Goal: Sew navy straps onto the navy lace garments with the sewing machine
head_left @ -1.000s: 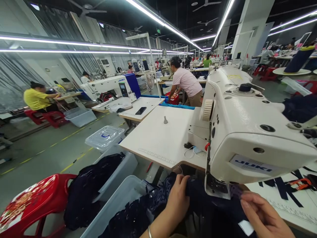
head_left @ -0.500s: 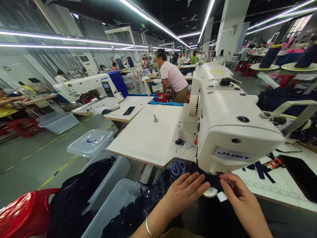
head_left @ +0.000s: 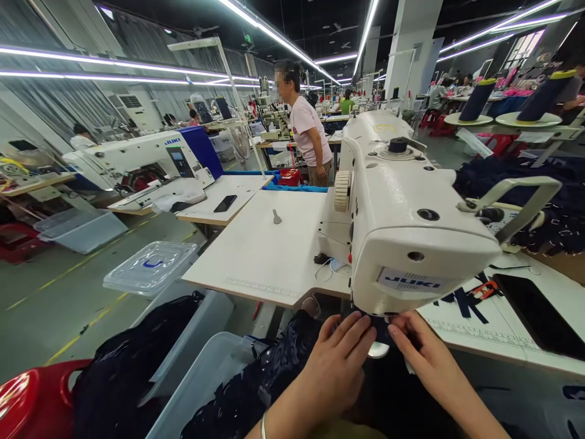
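Observation:
A white Juki sewing machine (head_left: 411, 225) stands on a white table (head_left: 265, 256) in front of me. Dark navy lace fabric (head_left: 269, 378) lies under its head and spills down toward my lap. My left hand (head_left: 336, 360) lies flat on the fabric with its fingers stretched toward the needle area. My right hand (head_left: 423, 356) presses on the fabric just right of the needle, fingers close together, beside a small white tag (head_left: 408, 367). The needle itself is hidden behind the machine head.
Grey plastic bins (head_left: 201, 390) with dark fabric stand at my left, beside a red stool (head_left: 36, 402). A clear lid (head_left: 150, 268) rests on another bin. A person in a pink shirt (head_left: 311, 137) stands past the table. A black phone (head_left: 539, 314) lies at right.
My view has swung right and downward. Both hands moved up to the needle area and now rest flat on the fabric, closer together than before.

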A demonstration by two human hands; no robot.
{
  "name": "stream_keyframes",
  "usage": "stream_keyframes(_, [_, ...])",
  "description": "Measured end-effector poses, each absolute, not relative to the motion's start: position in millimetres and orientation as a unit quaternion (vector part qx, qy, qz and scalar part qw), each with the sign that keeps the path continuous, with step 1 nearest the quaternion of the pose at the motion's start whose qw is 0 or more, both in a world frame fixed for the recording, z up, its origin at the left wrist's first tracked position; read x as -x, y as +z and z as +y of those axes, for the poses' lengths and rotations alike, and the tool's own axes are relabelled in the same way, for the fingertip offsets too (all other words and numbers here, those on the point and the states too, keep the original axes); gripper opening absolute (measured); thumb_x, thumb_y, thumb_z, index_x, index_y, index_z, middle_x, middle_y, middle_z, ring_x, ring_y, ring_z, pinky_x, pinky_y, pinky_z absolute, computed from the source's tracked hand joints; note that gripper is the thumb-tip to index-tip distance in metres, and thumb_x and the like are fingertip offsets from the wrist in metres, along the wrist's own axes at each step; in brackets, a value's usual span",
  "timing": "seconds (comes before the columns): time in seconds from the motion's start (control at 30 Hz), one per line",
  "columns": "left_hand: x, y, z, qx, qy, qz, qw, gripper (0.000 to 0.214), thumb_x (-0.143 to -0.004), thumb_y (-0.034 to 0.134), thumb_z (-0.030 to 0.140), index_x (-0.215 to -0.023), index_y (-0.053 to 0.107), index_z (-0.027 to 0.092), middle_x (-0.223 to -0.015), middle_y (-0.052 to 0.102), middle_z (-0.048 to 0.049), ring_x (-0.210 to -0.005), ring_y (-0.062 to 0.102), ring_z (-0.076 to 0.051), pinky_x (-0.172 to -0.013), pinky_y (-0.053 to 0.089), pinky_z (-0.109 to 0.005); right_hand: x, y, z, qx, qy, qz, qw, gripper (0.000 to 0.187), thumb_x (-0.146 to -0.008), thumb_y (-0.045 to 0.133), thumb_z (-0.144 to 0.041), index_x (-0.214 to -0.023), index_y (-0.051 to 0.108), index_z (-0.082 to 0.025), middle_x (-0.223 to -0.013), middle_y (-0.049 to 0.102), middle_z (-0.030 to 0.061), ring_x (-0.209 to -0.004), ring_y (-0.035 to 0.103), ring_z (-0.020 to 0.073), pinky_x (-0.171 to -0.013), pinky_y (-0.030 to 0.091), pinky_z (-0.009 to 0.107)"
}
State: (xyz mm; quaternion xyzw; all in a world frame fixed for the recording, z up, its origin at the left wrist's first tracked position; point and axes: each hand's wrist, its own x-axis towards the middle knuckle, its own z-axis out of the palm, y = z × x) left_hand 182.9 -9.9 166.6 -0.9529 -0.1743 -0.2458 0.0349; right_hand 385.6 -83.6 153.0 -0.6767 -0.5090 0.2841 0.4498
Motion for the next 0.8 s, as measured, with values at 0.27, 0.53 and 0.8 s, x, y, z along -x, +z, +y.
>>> stream_keyframes(0.27, [-194,115,-14,0.895,-0.358,-0.267,0.019,0.055,-0.091,0.05,0.008,-0.143,0.039,0.023,-0.145,0.048,-0.01,-0.141,0.034,-0.021,-0.116,0.017,-0.046,-391,174,-77,0.691,0.245,-0.544,0.408,0.027,-0.087,0.052,-0.049,-0.088,0.061,-0.024,-0.085,0.068,0.0045,-0.081,0.064,0.0212,-0.071,0.052,0.029])
stream_keyframes(0.53, [-191,86,9,0.844,-0.393,-0.365,-0.02,0.076,-0.079,0.032,-0.006,-0.152,0.016,0.01,-0.15,0.037,-0.02,-0.142,0.03,-0.024,-0.102,0.043,-0.044,-392,174,-73,0.693,0.277,-0.545,0.383,0.031,-0.089,0.048,-0.048,-0.07,0.05,-0.024,-0.065,0.053,-0.0026,-0.059,0.051,0.0142,-0.053,0.043,0.022])
stream_keyframes(0.8, [-169,128,21,0.893,-0.402,-0.156,0.132,0.052,-0.092,0.057,0.012,-0.139,0.047,0.033,-0.142,0.052,0.0079,-0.146,0.014,-0.014,-0.121,0.012,-0.035,-395,171,-70,0.69,0.264,-0.558,0.379,0.029,-0.089,0.05,-0.046,-0.073,0.057,-0.023,-0.071,0.06,-0.0009,-0.066,0.056,0.0163,-0.058,0.046,0.024])
